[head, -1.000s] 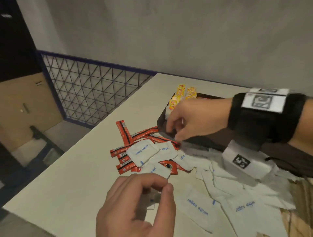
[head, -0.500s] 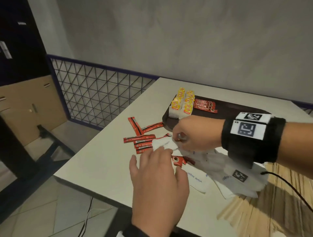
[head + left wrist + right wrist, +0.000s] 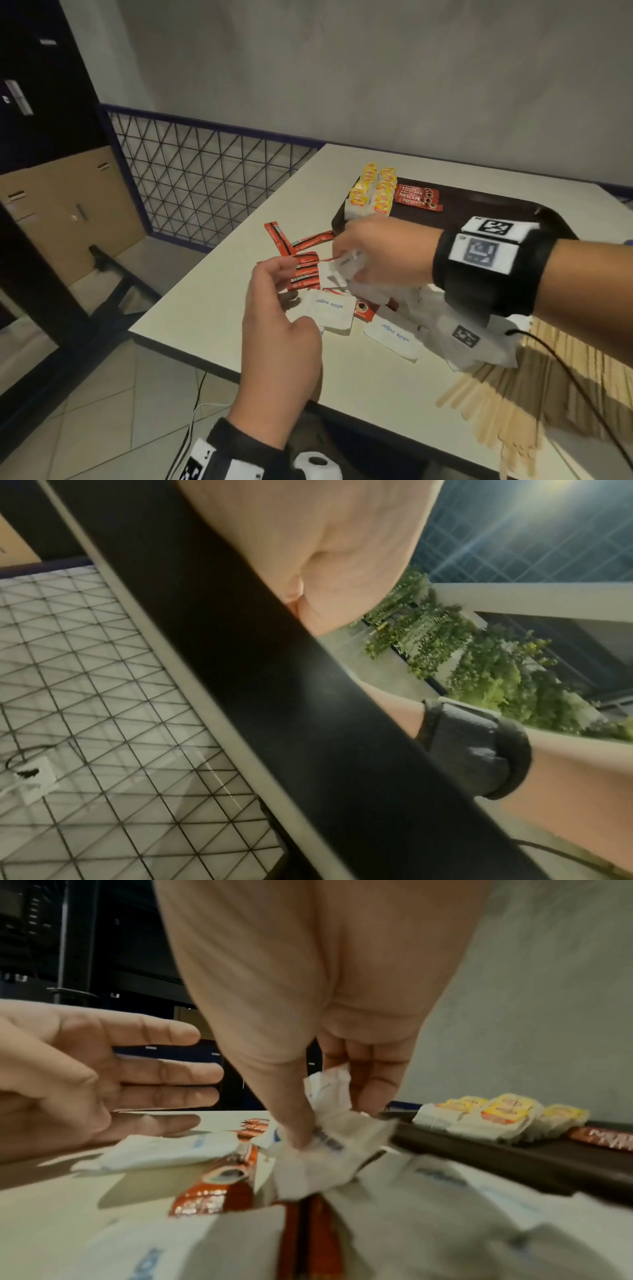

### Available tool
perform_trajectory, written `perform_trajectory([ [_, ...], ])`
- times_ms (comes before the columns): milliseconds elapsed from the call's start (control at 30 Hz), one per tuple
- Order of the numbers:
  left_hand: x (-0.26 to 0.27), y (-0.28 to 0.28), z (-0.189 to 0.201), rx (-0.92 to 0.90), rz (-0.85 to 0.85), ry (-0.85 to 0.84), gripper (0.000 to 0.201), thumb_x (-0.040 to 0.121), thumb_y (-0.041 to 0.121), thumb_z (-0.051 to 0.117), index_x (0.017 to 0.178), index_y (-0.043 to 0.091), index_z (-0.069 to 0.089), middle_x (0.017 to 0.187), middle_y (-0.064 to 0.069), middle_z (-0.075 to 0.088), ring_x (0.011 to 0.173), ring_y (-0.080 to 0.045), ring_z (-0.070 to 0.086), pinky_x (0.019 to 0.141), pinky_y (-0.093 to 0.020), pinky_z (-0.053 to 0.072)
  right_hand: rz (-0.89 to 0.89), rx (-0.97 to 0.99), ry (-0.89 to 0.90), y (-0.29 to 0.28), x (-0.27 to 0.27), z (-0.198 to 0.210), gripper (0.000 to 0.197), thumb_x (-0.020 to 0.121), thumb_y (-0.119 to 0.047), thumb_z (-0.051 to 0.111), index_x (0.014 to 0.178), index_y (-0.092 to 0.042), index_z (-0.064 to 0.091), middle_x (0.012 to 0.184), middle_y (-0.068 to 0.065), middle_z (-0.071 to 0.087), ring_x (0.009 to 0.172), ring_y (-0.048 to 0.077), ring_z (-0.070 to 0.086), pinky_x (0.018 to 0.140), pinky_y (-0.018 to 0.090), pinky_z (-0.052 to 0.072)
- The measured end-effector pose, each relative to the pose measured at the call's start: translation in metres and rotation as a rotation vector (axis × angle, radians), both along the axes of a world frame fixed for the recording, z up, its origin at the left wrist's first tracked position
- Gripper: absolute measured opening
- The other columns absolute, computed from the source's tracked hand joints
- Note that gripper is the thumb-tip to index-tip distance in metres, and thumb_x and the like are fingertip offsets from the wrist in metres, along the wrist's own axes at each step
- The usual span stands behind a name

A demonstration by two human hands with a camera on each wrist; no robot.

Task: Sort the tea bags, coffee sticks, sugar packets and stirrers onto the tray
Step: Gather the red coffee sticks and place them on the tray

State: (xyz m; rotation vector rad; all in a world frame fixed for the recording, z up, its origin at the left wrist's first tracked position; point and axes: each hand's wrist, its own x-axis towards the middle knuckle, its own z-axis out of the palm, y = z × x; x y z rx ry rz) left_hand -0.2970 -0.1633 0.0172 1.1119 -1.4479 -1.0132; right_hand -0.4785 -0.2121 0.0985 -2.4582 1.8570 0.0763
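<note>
The head view looks down and forward over the table [image 3: 212, 308], tray [image 3: 479, 205] at upper right. The right wrist view sits low, very close behind the right hand [image 3: 308, 988], sharing the tray [image 3: 479, 1164] (frame right). The left wrist view looks up from under the table edge [image 3: 274, 696].

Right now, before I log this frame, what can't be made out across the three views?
- How many sugar packets the right hand holds: the head view hides them behind that hand; the right wrist view blurs them.
- Left hand fingers: the table edge blocks the left wrist view.
- Stirrers: blurred and cut off by the head view's lower right edge.
- Tray: its near side is hidden behind the right forearm.
</note>
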Motion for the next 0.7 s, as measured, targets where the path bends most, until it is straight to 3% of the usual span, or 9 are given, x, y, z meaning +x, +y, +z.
perform_trajectory([
  [100, -0.006, 0.001, -0.003, -0.155, -0.088, -0.358, 0.049, 0.087, 0.006, 0.064, 0.122, 0.038, 0.053, 0.122, 0.021, 0.056, 0.117, 0.003, 0.052, 0.098, -0.016, 0.044, -0.055, 0.037, -0.062, 0.017, -0.016, 0.015, 0.028, 0.088, -0.024, 0.078, 0.112, -0.03, 0.067, 0.102, -0.012, 0.062, 0.095, 0.011, 0.06, 0.08, 0.025, 0.051],
  [200, -0.013, 0.007, -0.007, -0.273, -0.11, -0.599, 0.035, 0.094, 0.025, 0.059, 0.128, 0.034, 0.057, 0.121, 0.022, 0.055, 0.115, 0.003, 0.041, 0.098, -0.016, 0.036, -0.173, 0.195, -0.162, 0.033, -0.036, 0.027, 0.023, 0.082, -0.032, 0.083, 0.099, -0.036, 0.068, 0.098, -0.015, 0.068, 0.087, 0.007, 0.065, 0.075, 0.027, 0.056],
  [267, -0.014, 0.01, -0.007, -0.315, -0.129, -0.629, 0.029, 0.094, 0.03, 0.055, 0.122, 0.032, 0.061, 0.117, 0.021, 0.059, 0.11, 0.001, 0.043, 0.093, -0.016, 0.036, -0.224, 0.312, -0.207, 0.042, -0.049, 0.031, 0.02, 0.08, -0.029, 0.085, 0.093, -0.034, 0.071, 0.09, -0.012, 0.075, 0.079, 0.01, 0.071, 0.072, 0.033, 0.061],
  [367, -0.015, 0.013, -0.008, -0.359, -0.2, -0.652, 0.025, 0.096, 0.034, 0.052, 0.119, 0.035, 0.062, 0.114, 0.024, 0.06, 0.108, 0.003, 0.045, 0.088, -0.011, 0.035, -0.295, 0.397, -0.079, 0.046, -0.059, 0.027, 0.029, 0.081, -0.035, 0.084, 0.106, -0.036, 0.068, 0.095, -0.011, 0.073, 0.079, 0.009, 0.072, 0.069, 0.026, 0.062],
  [467, -0.014, 0.014, -0.007, -0.385, -0.248, -0.616, 0.025, 0.096, 0.028, 0.055, 0.118, 0.037, 0.061, 0.114, 0.026, 0.06, 0.11, 0.004, 0.047, 0.089, -0.009, 0.037, -0.254, 0.269, 0.116, 0.038, -0.058, 0.022, 0.04, 0.084, -0.046, 0.075, 0.12, -0.038, 0.06, 0.106, -0.013, 0.059, 0.092, 0.009, 0.06, 0.079, 0.029, 0.058],
  [533, -0.014, 0.013, -0.008, -0.402, -0.197, -0.575, 0.028, 0.098, 0.022, 0.055, 0.123, 0.035, 0.06, 0.118, 0.024, 0.06, 0.116, 0.002, 0.048, 0.097, -0.014, 0.04, -0.197, 0.125, 0.079, 0.031, -0.048, 0.022, 0.029, 0.086, -0.047, 0.068, 0.113, -0.035, 0.063, 0.101, -0.012, 0.055, 0.094, 0.011, 0.053, 0.079, 0.032, 0.053],
  [600, -0.016, 0.009, -0.008, -0.351, -0.142, -0.618, 0.033, 0.102, 0.022, 0.05, 0.133, 0.034, 0.055, 0.126, 0.02, 0.059, 0.123, -0.001, 0.044, 0.108, -0.026, 0.04, -0.205, 0.068, 0.004, 0.021, -0.032, 0.018, 0.022, 0.088, -0.05, 0.067, 0.1, -0.032, 0.07, 0.092, -0.012, 0.06, 0.087, 0.011, 0.057, 0.07, 0.028, 0.048],
  [700, -0.021, 0.008, -0.004, -0.296, -0.153, -0.798, 0.041, 0.105, 0.028, 0.038, 0.144, 0.04, 0.042, 0.138, 0.021, 0.052, 0.135, -0.008, 0.035, 0.121, -0.042, 0.026, -0.258, 0.124, 0.083, 0.005, -0.011, -0.001, 0.04, 0.084, -0.06, 0.069, 0.093, -0.022, 0.073, 0.088, -0.002, 0.07, 0.081, 0.016, 0.065, 0.065, 0.033, 0.053],
])
